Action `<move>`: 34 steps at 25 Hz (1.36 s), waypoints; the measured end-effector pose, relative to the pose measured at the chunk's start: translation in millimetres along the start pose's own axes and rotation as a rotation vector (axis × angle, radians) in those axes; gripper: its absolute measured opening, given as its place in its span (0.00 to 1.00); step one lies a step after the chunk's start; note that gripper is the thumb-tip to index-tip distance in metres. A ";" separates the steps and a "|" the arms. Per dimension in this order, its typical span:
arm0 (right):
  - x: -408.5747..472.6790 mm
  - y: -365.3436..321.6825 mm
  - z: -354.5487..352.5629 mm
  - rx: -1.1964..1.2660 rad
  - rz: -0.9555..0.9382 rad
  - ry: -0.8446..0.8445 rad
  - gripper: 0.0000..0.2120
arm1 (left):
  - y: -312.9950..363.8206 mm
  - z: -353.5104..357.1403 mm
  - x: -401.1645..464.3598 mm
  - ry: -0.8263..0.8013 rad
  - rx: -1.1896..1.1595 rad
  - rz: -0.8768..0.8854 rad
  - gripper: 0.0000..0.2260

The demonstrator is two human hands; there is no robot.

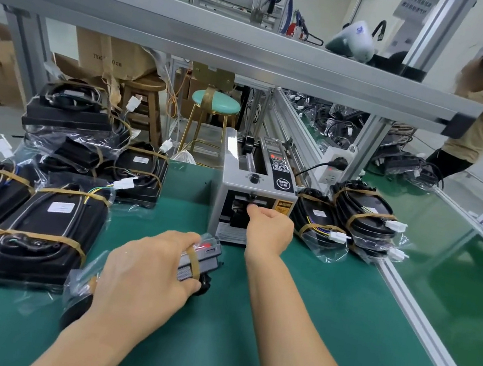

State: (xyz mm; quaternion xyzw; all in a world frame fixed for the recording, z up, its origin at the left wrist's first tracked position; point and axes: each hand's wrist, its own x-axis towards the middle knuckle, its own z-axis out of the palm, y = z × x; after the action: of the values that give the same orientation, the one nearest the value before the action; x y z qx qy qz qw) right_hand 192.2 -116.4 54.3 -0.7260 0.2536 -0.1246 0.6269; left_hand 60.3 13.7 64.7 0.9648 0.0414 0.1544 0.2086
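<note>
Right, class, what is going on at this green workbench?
A person is taping up bagged parts. The left hand grips a bagged black part, already banded with tan tape, on or just above the green mat. The right hand reaches to the outlet of the automatic tape dispenser, fingers curled there, apparently for a fresh strip, though no strip shows. Similar taped units lie piled on both sides.
</note>
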 end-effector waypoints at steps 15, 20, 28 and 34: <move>-73.5 23.7 -56.2 0.229 -0.147 -0.663 0.13 | 2.6 1.4 -3.3 0.069 -0.043 0.028 0.25; -80.0 28.7 -51.6 0.241 -0.174 -0.605 0.09 | 3.8 2.6 -3.9 0.085 -0.041 0.030 0.25; -87.7 27.2 -46.7 0.108 -0.304 -0.445 0.13 | 2.2 3.4 -3.2 0.089 -0.042 0.037 0.23; -94.6 32.0 -41.8 0.023 -0.396 -0.307 0.06 | 3.2 2.1 -3.7 0.080 -0.051 0.054 0.22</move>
State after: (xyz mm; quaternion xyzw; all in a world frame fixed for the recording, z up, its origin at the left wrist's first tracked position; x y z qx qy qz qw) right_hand 85.1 -104.9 43.8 -0.7648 0.0068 -0.1362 0.6297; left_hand 57.4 9.4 63.1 0.9531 0.0194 0.1992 0.2272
